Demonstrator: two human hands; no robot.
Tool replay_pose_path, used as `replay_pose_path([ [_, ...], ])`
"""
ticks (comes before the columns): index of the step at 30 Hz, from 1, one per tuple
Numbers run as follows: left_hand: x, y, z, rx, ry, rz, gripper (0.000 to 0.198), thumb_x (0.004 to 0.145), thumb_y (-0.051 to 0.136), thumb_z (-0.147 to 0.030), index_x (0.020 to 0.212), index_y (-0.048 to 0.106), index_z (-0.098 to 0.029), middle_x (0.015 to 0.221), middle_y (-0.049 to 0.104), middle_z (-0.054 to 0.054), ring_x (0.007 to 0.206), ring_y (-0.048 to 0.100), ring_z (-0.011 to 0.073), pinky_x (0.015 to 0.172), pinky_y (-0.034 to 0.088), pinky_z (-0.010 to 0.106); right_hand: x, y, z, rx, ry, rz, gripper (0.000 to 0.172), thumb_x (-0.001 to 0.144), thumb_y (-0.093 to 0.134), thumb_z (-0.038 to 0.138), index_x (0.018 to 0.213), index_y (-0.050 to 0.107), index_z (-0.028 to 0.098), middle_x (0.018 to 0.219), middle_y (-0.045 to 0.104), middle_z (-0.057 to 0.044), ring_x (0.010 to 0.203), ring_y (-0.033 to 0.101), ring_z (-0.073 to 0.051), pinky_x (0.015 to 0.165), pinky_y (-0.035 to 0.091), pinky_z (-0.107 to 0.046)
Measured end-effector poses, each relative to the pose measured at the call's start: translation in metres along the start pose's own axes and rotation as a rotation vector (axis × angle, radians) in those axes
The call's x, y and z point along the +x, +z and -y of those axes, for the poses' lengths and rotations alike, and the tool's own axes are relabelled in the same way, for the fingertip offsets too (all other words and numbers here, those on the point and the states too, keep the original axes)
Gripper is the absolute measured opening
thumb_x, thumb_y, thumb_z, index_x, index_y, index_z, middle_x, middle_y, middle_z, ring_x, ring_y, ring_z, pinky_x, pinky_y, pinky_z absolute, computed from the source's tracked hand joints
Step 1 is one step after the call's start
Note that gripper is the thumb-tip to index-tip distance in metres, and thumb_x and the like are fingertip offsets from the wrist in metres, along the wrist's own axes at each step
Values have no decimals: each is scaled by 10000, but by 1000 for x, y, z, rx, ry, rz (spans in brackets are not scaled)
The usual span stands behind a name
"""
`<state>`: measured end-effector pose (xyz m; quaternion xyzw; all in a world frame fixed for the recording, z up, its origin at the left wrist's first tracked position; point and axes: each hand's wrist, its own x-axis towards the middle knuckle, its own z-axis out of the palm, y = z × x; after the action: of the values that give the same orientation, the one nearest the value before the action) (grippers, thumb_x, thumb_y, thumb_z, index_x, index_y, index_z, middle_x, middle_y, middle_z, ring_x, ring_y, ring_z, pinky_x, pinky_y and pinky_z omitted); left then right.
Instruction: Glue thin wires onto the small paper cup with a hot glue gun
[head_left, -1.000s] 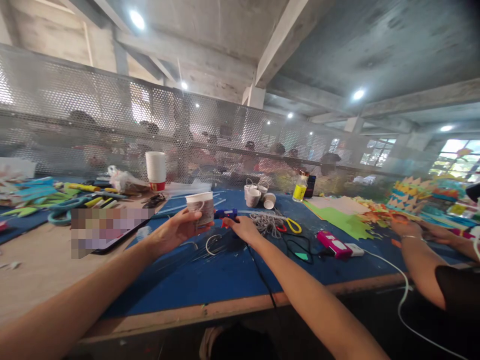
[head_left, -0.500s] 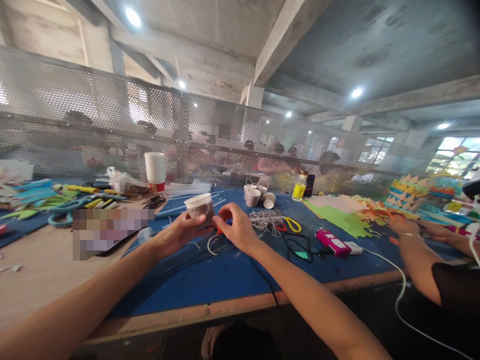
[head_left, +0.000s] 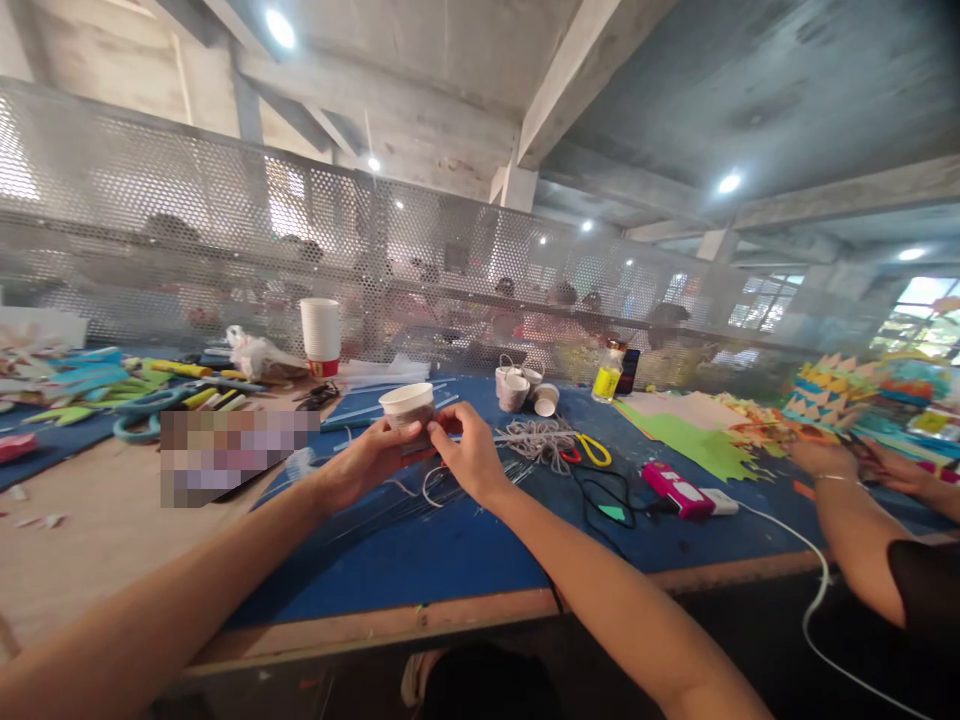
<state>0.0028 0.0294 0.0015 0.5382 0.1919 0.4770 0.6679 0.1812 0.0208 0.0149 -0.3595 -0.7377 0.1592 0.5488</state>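
Note:
My left hand (head_left: 367,462) grips a white paper cup (head_left: 406,404) just above the blue table mat (head_left: 450,540), fingers wrapped round its side. My right hand (head_left: 469,452) is closed against the cup's right side, fingertips pinched at the cup wall. Whether it holds anything of its own is hidden. A bundle of grey string (head_left: 534,436) lies just right of my hands, and a loop of white cord (head_left: 429,484) lies beneath them.
Yellow-handled scissors (head_left: 589,452), a pink device (head_left: 673,488) with a white cable and small cups (head_left: 517,388) lie to the right. A stack of white cups (head_left: 321,336) and coloured paper stand left. Another person's hands (head_left: 825,455) work at the right. A mesh screen (head_left: 225,240) closes the back.
My right hand left the blue glue gun on the mat and came to the cup's side. The cup sank a little lower and nearer the mat.

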Motion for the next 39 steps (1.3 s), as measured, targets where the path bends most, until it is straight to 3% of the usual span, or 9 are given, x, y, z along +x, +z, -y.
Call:
replay_pose_path([
  [8,0,0,-2,36,-19,-40,414,876,715,-319,1264,708,-176,1345,695,144,1244,635,308,1106,454,426,1,-5,-8,263,188,-28,127,826,619,330,883,591,219,813,665,6,768,654,-163,770,541,-298],
  [13,-3,5,-6,12,-30,-51,352,911,667,-300,1243,720,-199,1348,696,134,1234,647,300,1050,506,402,4,-7,-12,361,194,-46,133,832,625,324,903,611,212,829,671,8,757,686,-162,772,556,-300],
  [24,-6,14,-8,-90,-107,-84,373,894,604,-238,1234,722,-137,1256,740,151,1229,649,338,1092,473,516,6,-12,-12,344,197,-37,217,889,633,426,893,600,212,783,692,4,749,702,-162,781,553,-290],
  [32,-6,17,-8,22,-117,-42,383,904,685,-261,1277,691,-178,1391,667,150,1263,632,318,1108,476,472,5,-11,-9,340,215,-31,215,863,651,418,875,592,212,790,685,7,744,711,-169,759,556,-297],
  [39,-5,14,-4,21,-100,-52,370,899,697,-247,1256,696,-151,1371,675,173,1245,648,318,1078,507,444,4,-10,-13,348,226,-16,218,854,650,421,872,580,216,795,676,11,745,724,-171,746,563,-295],
])
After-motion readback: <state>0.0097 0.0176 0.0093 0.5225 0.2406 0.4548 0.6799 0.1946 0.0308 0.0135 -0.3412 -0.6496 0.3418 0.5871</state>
